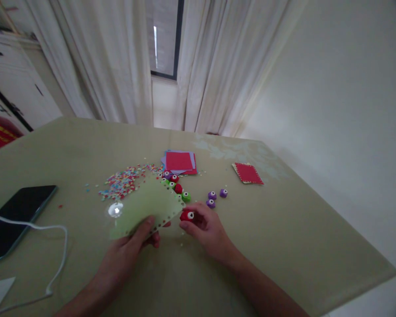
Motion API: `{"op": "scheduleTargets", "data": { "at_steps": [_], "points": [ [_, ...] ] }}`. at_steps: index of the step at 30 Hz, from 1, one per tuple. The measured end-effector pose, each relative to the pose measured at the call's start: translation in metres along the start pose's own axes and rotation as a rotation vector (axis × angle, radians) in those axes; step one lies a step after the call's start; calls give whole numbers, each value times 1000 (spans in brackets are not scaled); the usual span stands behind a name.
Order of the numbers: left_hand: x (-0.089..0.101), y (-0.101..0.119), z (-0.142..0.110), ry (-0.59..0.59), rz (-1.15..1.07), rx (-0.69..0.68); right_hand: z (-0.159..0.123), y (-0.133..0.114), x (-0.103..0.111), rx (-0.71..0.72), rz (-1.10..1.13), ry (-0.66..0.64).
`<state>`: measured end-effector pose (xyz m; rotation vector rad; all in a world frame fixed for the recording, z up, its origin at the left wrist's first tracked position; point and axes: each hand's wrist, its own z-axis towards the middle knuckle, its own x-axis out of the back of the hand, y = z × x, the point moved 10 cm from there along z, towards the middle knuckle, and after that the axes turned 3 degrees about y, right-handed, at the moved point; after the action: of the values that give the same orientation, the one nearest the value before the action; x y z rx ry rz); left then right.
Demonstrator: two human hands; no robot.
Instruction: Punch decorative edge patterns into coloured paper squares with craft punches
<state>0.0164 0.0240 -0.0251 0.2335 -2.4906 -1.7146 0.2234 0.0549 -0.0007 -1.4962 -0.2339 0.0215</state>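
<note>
My left hand grips a pale green sheet of paper by its near edge, thumb on top. Small dark holes or dots run along the sheet's right-hand edges. Between the thumb and fingers of my right hand is a small red one-eyed piece, close to the sheet's right corner. Beyond the sheet lie several similar pieces, among them a green one and a red one. Purple one-eyed pieces lie beyond my right hand. The sheet partly covers the row of pieces.
Coloured paper dots are scattered left of centre. A stack of coloured paper squares lies farther back, and a red square with a dotted border at the right. A phone and white cable lie on the left.
</note>
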Motion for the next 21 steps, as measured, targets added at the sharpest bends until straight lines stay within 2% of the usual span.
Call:
{"op": "scheduleTargets", "data": {
  "at_steps": [3,5,10,15,21],
  "points": [
    [1,8,1,14,97,-92,1,16,-6,-174,340,-5],
    [1,11,2,16,132,-126,2,20,-6,-223,426,22],
    [2,9,1,2,179,-138,2,20,1,-210,422,84],
    [6,5,5,38,160,-173,1,21,4,-153,333,82],
    [0,-1,5,-13,162,-188,0,17,3,-118,321,78]
  ]
}}
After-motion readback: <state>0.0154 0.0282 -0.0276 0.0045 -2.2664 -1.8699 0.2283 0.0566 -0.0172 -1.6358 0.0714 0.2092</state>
